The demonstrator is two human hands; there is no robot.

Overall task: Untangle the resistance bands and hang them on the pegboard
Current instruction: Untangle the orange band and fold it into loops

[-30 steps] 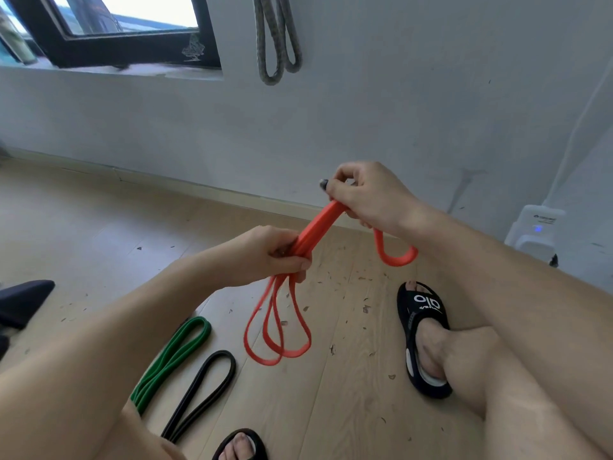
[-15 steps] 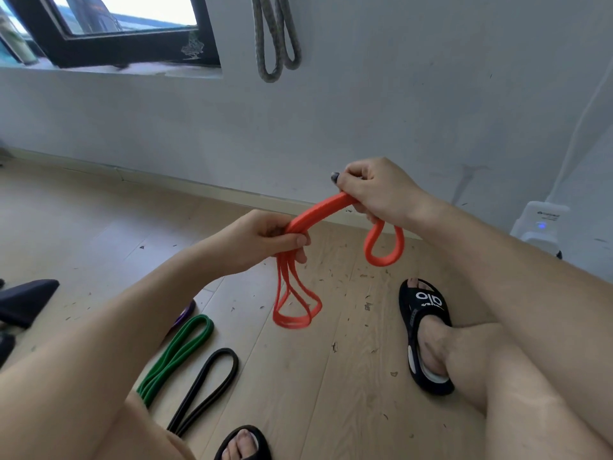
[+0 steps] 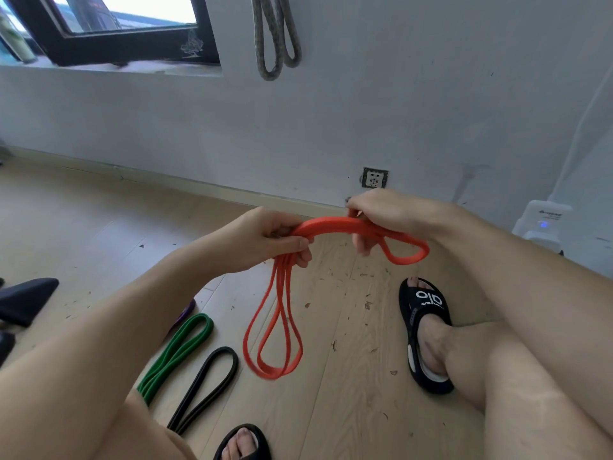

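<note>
Between your two hands, above the floor (image 3: 99, 227), the orange band (image 3: 331, 224) arches as a flat, smooth, rubbery strap, several layers bunched together. Your left hand (image 3: 265, 239) grips one end of that arch: the fingers (image 3: 300, 244) are curled tight around the gathered strands with the thumb pressed over them, and below this fist two long narrow loops of the same band hang down, their rounded bottoms blurred, and you cannot tell whether they touch the boards. Your right hand (image 3: 384, 212) pinches the other end of the arch, fingers curled over it, and a short teardrop-shaped loop sticks out past this hand to the right.

Down to the left, lying flat on the pale wood-grain floor, you have a green band (image 3: 179, 353), folded into a long doubled loop, and just beside it a thinner black band (image 3: 205, 383), also a long flattened oval. A sliver of a purple band (image 3: 184, 313) peeks out past your left forearm, just above the green one. High on the grey painted wall (image 3: 398, 111), a mottled grey band (image 3: 275, 38) hangs in two loops, its top out of view. Your right foot wears a black slide sandal (image 3: 426, 330) with white lettering, well to the right of the dangling orange loops. Small dark flecks of debris scatter across the boards.
</note>
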